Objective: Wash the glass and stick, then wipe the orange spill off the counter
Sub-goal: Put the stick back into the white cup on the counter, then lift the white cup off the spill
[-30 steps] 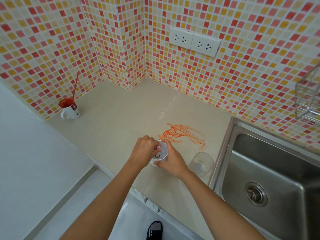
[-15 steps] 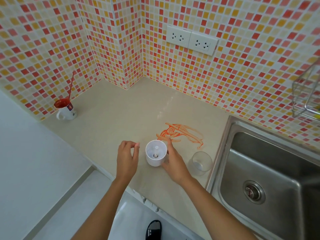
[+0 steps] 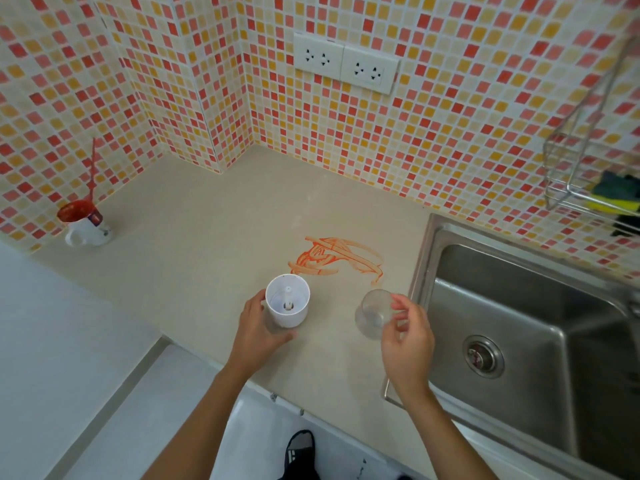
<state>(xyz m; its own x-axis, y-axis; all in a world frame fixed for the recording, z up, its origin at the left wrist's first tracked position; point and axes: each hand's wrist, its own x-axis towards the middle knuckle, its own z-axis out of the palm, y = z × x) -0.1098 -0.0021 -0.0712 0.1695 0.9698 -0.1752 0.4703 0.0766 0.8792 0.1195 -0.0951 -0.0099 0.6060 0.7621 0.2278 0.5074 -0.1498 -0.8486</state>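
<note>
- Beige counter [image 3: 194,278] carries three vessels: one clear glass [image 3: 372,315], one white cup [image 3: 287,301] and one mug [image 3: 85,225].
- One glass, empty and clear, sits near the counter's front edge, just left of the sink [image 3: 519,341]; the right hand [image 3: 407,336] pinches its rim between thumb and fingers.
- One white cup with a small post standing in its middle is just left of the glass; the left hand [image 3: 258,329] wraps its near side, thumb lying under its base edge.
- One orange spill [image 3: 334,256] (thin looping smears) lies on the counter just behind the cup and glass, touching neither.
- One mug, its rim coated red, stands well apart at the far left by the wall, with one red stick [image 3: 91,168] leaning out of it.
- One steel sink with one drain at right.
- Two sockets [image 3: 344,62] side by side on the tiled wall.
- One wire rack [image 3: 568,161] at upper right holds a sponge [image 3: 614,194] (green over yellow).
</note>
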